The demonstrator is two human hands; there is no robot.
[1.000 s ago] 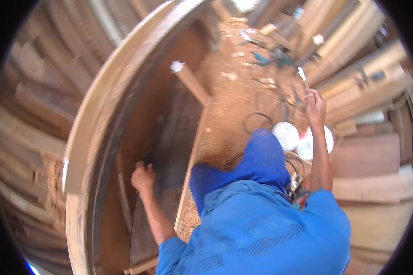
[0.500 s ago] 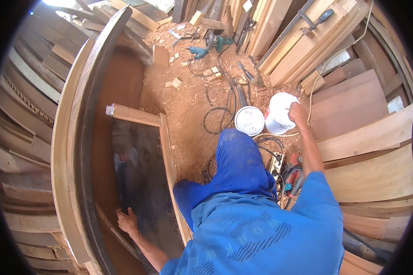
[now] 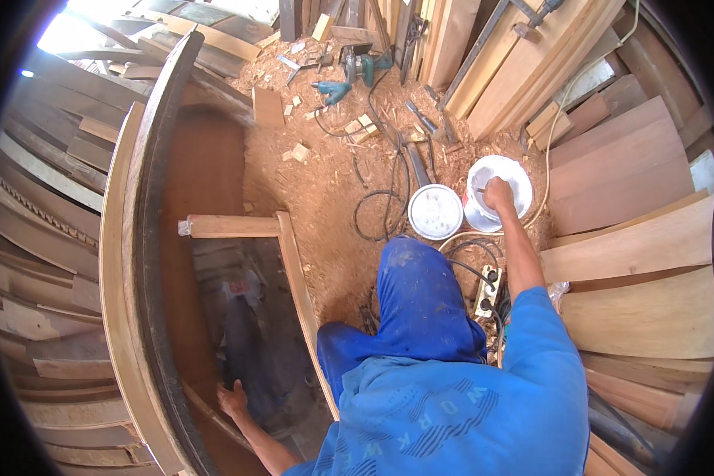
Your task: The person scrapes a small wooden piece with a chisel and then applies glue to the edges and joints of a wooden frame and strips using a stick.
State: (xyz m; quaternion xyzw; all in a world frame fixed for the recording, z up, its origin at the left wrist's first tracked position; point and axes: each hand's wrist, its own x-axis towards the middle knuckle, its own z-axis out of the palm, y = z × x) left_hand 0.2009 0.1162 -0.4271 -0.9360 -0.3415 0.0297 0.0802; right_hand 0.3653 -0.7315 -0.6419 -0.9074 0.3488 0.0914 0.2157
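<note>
A thin, slim stick (image 3: pixel 480 190) is grasped by the clenched fingers of the right hand (image 3: pixel 498 195), which is held over the mouth of a white, round bucket (image 3: pixel 520 176). The stick is mostly hidden by the hand. The bucket is set on the brown, shaving-strewn floor (image 3: pixel 317 178), ahead and to the right of the raised knee in blue trousers (image 3: pixel 420 289). Just beside it, on its left, a white, round lid (image 3: pixel 435 212) is seen; whether a container is covered by it cannot be made out.

The left hand (image 3: pixel 232 399) is held low with its fingers parted, and nothing is seen to be gripped by it. A narrow, curved wooden strip (image 3: pixel 205 408) is nearest to it; whether the 2 are touching cannot be judged. Beyond the strip, a long, curved wooden beam (image 3: pixel 125 317) with a dark inner edge is seen. A dark panel (image 3: pixel 254 341) is bordered by a pale wooden rail (image 3: pixel 295 278) and 1 short wooden crosspiece (image 3: pixel 234 227).

Farther off, 2 teal power tools (image 3: pixel 332 92) are laid near loose black cables (image 3: pixel 384 194), and a pale, oblong power strip (image 3: pixel 488 290) is placed near the knee.
</note>
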